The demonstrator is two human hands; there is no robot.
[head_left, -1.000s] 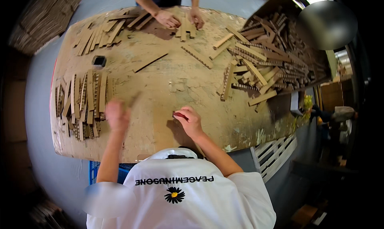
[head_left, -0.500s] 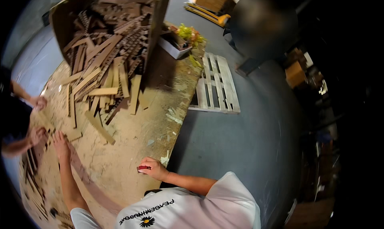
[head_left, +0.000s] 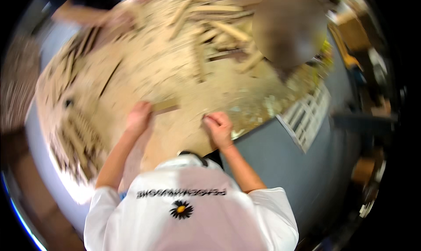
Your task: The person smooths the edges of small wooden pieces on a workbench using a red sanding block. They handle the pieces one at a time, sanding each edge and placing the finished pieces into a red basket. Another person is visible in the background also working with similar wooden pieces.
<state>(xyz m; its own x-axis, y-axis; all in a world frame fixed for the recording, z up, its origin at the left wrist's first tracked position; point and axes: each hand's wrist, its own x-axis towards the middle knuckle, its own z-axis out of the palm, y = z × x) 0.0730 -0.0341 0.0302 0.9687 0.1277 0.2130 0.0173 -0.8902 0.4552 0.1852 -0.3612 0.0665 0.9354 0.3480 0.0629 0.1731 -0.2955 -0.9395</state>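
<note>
My left hand point(head_left: 140, 115) is closed round the end of a flat tan cardboard strip point(head_left: 166, 105), which points right, just above the worktable point(head_left: 175, 130). Across from it, near the table's right edge, my right hand point(head_left: 219, 126) is closed on a small tool. Only a dark tip of that tool shows now; it looked red and dark a moment ago. Beyond both hands a loose heap of cardboard strips point(head_left: 223, 30) spreads over the table, smeared by motion.
Notched strips point(head_left: 81, 139) lie piled at the left, with thin dark strips point(head_left: 72, 65) behind them. A co-worker's hand point(head_left: 120, 21) is at the far left. A white pallet point(head_left: 305, 117) lies on the grey floor at the right. A blurred round patch hides the far right.
My view has swung left. My left hand has come back from beside the co-worker's hands and now holds a strip. My right hand keeps its grip, nearer the left one.
</note>
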